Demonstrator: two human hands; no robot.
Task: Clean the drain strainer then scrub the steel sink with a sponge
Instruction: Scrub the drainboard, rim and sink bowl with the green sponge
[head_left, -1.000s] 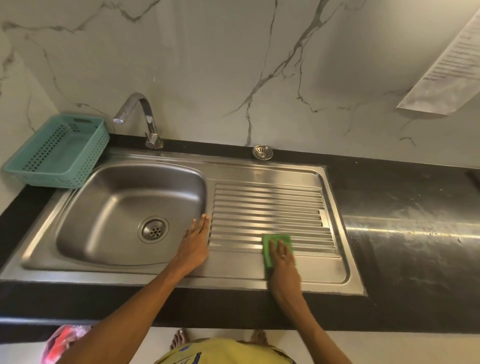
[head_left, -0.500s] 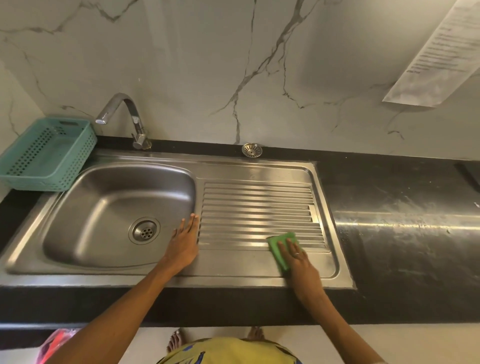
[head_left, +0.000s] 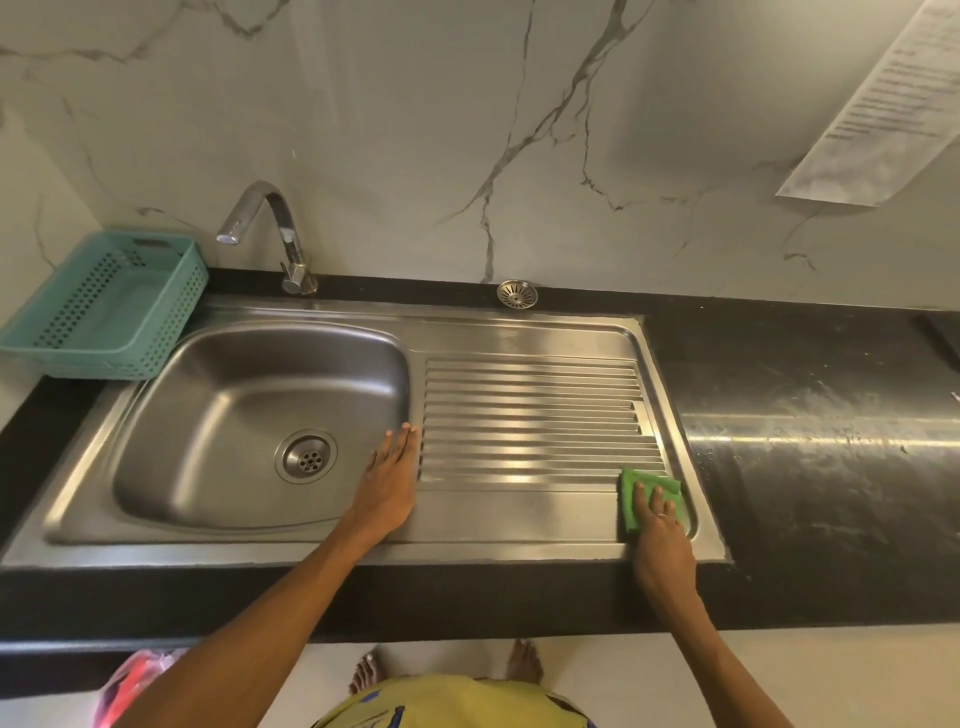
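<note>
Drain strainer (head_left: 517, 294) lies loose on the black counter (head_left: 810, 395) behind the steel sink (head_left: 519, 332), against the foot of the marble wall and well apart from both hands. A green sponge (head_left: 650, 498) sits at the front right corner of the ribbed drainboard (head_left: 535, 415), on the flat margin just below the last ribs. The right hand (head_left: 662, 530) presses down on the sponge with fingers extended and flat; a ring shows on one finger. The left hand (head_left: 389, 480) rests palm down, fingers straight and together, on the strip between the basin (head_left: 249, 415) and the drainboard, grasping nothing. The fixed drain (head_left: 307, 458) in the basin floor is uncovered. A curved tap (head_left: 275, 234) stands at the sink's rear edge, spout over the basin. A teal perforated basket (head_left: 104, 306) sits at the far left, overlapping the sink's corner. A printed sheet (head_left: 883, 104) hangs on the wall at upper right.
</note>
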